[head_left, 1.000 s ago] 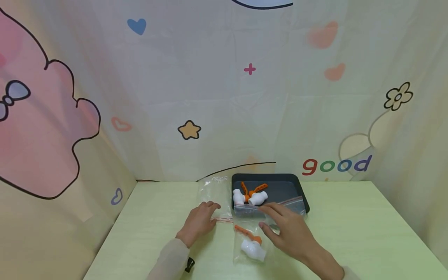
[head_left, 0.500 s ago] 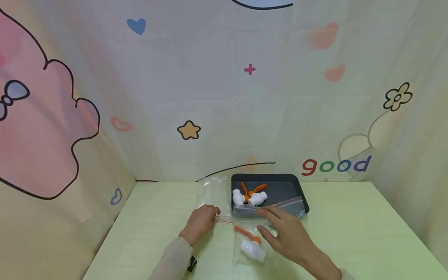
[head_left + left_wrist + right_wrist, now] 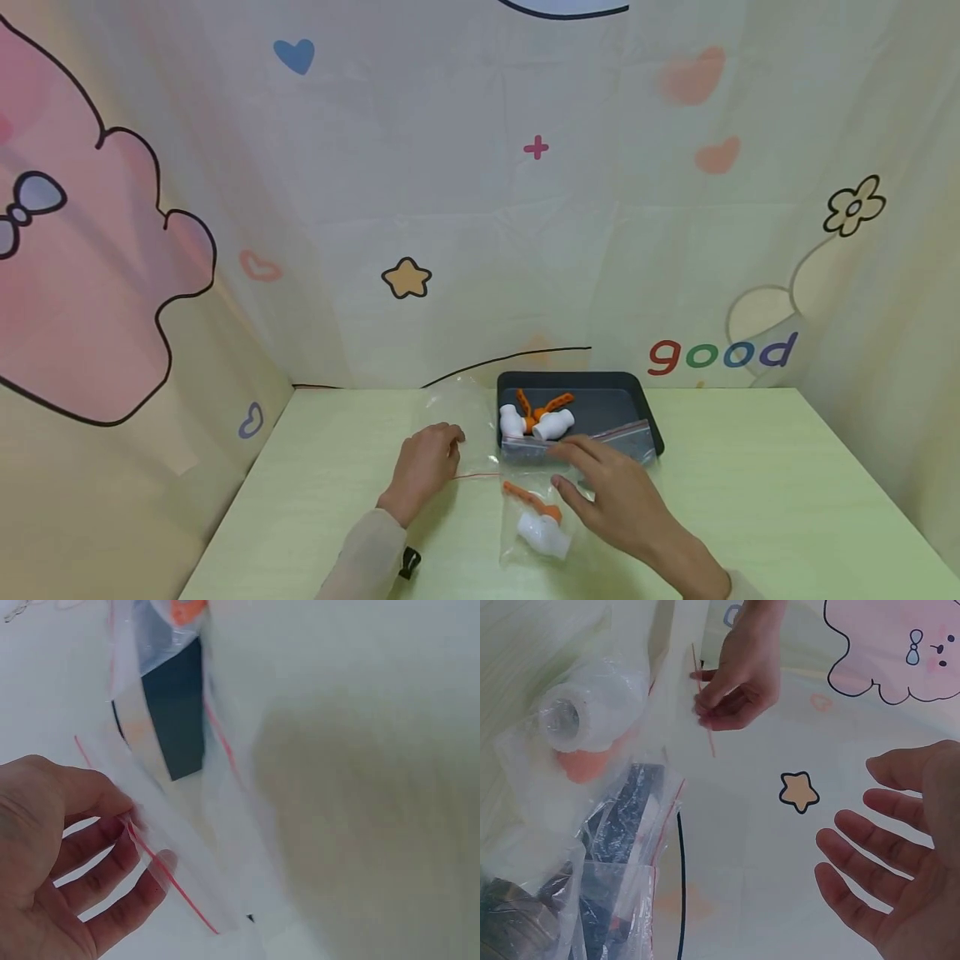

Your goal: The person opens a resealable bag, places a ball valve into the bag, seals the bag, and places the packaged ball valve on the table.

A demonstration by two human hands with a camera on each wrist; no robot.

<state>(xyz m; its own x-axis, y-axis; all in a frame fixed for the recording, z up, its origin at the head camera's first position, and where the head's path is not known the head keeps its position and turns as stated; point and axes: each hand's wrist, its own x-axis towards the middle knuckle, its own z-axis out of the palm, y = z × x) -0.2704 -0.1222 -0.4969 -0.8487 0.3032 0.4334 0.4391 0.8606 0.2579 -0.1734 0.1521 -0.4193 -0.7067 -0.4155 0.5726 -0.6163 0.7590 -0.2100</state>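
Observation:
In the head view my left hand is at the near left of a flat clear zip bag. The left wrist view has its thumb and fingers pinching the bag's red-lined zip edge. My right hand hovers with fingers apart, holding nothing in the right wrist view. Below its fingertips lies another clear bag containing a white ball valve with an orange handle. Further zip bags overlap the tray's front edge.
Behind the hands stands a dark tray with two white ball valves with orange handles at its left. A small black clip-like thing lies beside the left sleeve. A printed curtain borders the table.
My left hand dips slightly, then rises a little, its fingers more curled now at the flat bag's zip edge. That bag has shifted and spread slightly leftward. The right hand stays nearly still.

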